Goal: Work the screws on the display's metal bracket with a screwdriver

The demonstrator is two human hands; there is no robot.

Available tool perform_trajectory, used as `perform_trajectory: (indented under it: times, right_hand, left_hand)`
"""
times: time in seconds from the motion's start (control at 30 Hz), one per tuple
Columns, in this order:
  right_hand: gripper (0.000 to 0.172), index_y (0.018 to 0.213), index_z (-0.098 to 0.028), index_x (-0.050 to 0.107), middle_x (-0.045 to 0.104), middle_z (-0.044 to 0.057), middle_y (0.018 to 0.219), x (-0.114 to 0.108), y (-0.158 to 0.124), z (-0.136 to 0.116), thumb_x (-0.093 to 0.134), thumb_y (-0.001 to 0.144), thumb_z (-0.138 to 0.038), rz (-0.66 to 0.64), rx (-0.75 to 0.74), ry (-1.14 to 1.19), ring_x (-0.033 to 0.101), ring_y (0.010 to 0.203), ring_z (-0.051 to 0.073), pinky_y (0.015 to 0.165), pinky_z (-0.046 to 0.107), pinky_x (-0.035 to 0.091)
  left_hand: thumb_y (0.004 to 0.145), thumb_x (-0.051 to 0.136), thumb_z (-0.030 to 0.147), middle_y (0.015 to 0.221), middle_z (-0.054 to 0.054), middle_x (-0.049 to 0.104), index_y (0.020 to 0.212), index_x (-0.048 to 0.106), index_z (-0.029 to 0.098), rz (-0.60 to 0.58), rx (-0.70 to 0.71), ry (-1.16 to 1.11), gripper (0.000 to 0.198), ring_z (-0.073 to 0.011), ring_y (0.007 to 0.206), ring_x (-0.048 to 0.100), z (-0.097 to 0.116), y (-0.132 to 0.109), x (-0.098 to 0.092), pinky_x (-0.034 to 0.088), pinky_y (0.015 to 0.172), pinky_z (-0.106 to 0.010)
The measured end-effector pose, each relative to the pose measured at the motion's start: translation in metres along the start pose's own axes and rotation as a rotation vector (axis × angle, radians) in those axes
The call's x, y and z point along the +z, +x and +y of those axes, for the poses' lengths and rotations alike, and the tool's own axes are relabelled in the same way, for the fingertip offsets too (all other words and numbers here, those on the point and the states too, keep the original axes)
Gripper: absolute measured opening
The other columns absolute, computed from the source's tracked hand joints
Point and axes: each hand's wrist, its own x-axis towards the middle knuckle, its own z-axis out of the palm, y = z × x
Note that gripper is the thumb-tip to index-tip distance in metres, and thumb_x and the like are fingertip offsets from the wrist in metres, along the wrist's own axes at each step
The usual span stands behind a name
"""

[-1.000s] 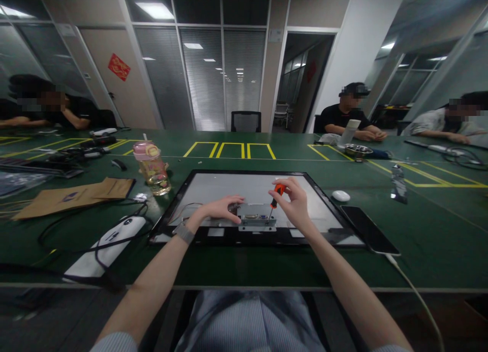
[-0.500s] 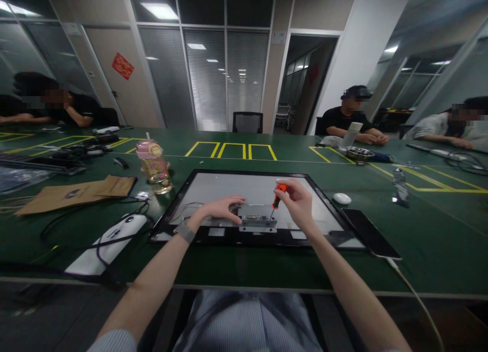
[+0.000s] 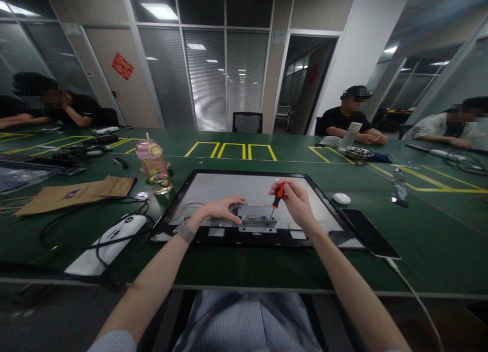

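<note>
A flat display panel point(image 3: 213, 186) with a black frame lies back side up on the table before me. Near its front edge sits a metal bracket point(image 3: 257, 229) with connector ports. My left hand point(image 3: 223, 209) rests at the bracket's left end, fingers stretched out and thumb apart, the thumb touching or nearly touching the metal. A dark part shows between thumb and fingers. My right hand point(image 3: 297, 202) is closed round the orange and black handle of a screwdriver point(image 3: 279, 193). The screwdriver stands slightly tilted, its tip down at the bracket's right end; the exact contact is hidden.
Right of the panel lie a phone point(image 3: 370, 232) on a cable and a white case point(image 3: 342, 199). On the left are a pink-lidded bottle point(image 3: 154, 169), a white power strip point(image 3: 107, 245) with black cords and a brown paper bag point(image 3: 72, 194). Several people sit across the table.
The fingers of my right hand have shifted on the screwdriver's handle, which now shows more of its dark side. My left hand and the panel have stayed in place.
</note>
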Motion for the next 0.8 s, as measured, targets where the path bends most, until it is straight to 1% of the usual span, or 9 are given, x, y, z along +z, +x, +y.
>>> perform_trajectory:
  times: [0.1,0.17,0.27,0.33,0.4,0.53,0.63,0.7,0.8]
  right_hand:
    - [0.015,0.082,-0.025,0.067,0.060,0.003,0.093,-0.0003,0.0003,-0.0025,0.061,0.085,-0.038,0.024,-0.035,-0.047,0.060,0.087,0.018,0.080,0.035,0.050]
    - [0.013,0.077,-0.025,0.068,0.057,0.002,0.093,-0.0004,0.0000,-0.0031,0.068,0.079,-0.037,0.040,-0.028,-0.052,0.059,0.083,0.017,0.075,0.031,0.050]
    - [0.015,0.088,-0.026,0.068,0.058,0.002,0.086,0.0010,-0.0008,-0.0025,0.067,0.080,-0.039,0.027,0.041,-0.008,0.058,0.075,0.015,0.068,0.030,0.049]
    - [0.021,0.099,-0.026,0.066,0.060,0.002,0.084,0.0024,-0.0014,-0.0020,0.060,0.085,-0.041,-0.003,0.067,0.028,0.059,0.075,0.016,0.068,0.031,0.050]
    - [0.021,0.101,-0.026,0.064,0.061,0.002,0.085,0.0033,-0.0018,-0.0019,0.055,0.089,-0.041,-0.023,0.060,0.056,0.060,0.075,0.017,0.069,0.033,0.050]
    - [0.017,0.086,-0.024,0.067,0.060,0.004,0.092,0.0026,-0.0019,-0.0030,0.057,0.088,-0.038,0.000,-0.017,-0.010,0.059,0.083,0.017,0.075,0.033,0.048]
    - [0.011,0.079,-0.024,0.068,0.056,0.002,0.094,0.0011,-0.0018,-0.0025,0.067,0.081,-0.035,0.029,-0.040,-0.068,0.057,0.081,0.016,0.071,0.030,0.048]
    - [0.011,0.088,-0.026,0.068,0.058,0.001,0.087,0.0005,-0.0017,-0.0019,0.064,0.083,-0.035,0.021,-0.030,-0.093,0.057,0.075,0.015,0.067,0.029,0.048]
    - [0.020,0.103,-0.026,0.064,0.062,0.002,0.083,0.0003,-0.0016,-0.0022,0.052,0.092,-0.036,-0.003,-0.052,-0.156,0.059,0.076,0.016,0.070,0.032,0.049]
  left_hand:
    - [0.063,0.072,0.059,0.153,-0.001,0.028,0.135,0.044,0.029,0.004,0.001,0.000,0.082,-0.0282,0.144,0.013,0.0024,-0.0006,-0.0004,0.015,0.118,-0.044]
    - [0.062,0.073,0.059,0.153,-0.002,0.029,0.134,0.045,0.028,0.008,0.000,0.001,0.083,-0.0279,0.144,0.013,0.0043,-0.0010,-0.0007,0.015,0.118,-0.044]
    - [0.062,0.073,0.059,0.153,-0.003,0.029,0.135,0.045,0.027,0.005,-0.011,-0.004,0.084,-0.0279,0.144,0.014,0.0059,-0.0012,-0.0010,0.015,0.118,-0.044]
    - [0.061,0.073,0.059,0.153,-0.003,0.029,0.135,0.045,0.028,0.006,-0.015,-0.009,0.085,-0.0279,0.144,0.014,0.0052,-0.0008,-0.0008,0.015,0.118,-0.044]
    - [0.061,0.074,0.059,0.152,-0.003,0.030,0.134,0.046,0.028,0.012,-0.004,-0.011,0.084,-0.0277,0.144,0.014,0.0033,0.0002,-0.0002,0.014,0.118,-0.044]
    - [0.061,0.074,0.059,0.152,-0.003,0.031,0.134,0.046,0.028,0.023,0.015,-0.008,0.084,-0.0274,0.144,0.015,0.0002,0.0015,0.0004,0.014,0.118,-0.043]
    - [0.061,0.073,0.059,0.152,-0.002,0.030,0.134,0.045,0.028,0.016,0.013,-0.008,0.084,-0.0275,0.144,0.014,0.0007,0.0012,0.0000,0.014,0.118,-0.044]
    - [0.061,0.074,0.058,0.152,-0.003,0.030,0.134,0.046,0.028,0.015,0.012,-0.006,0.084,-0.0277,0.144,0.014,0.0014,0.0008,-0.0002,0.014,0.118,-0.043]
    - [0.061,0.074,0.059,0.152,-0.002,0.030,0.134,0.046,0.028,0.015,0.009,-0.001,0.084,-0.0275,0.144,0.014,0.0011,0.0006,0.0000,0.014,0.118,-0.043]
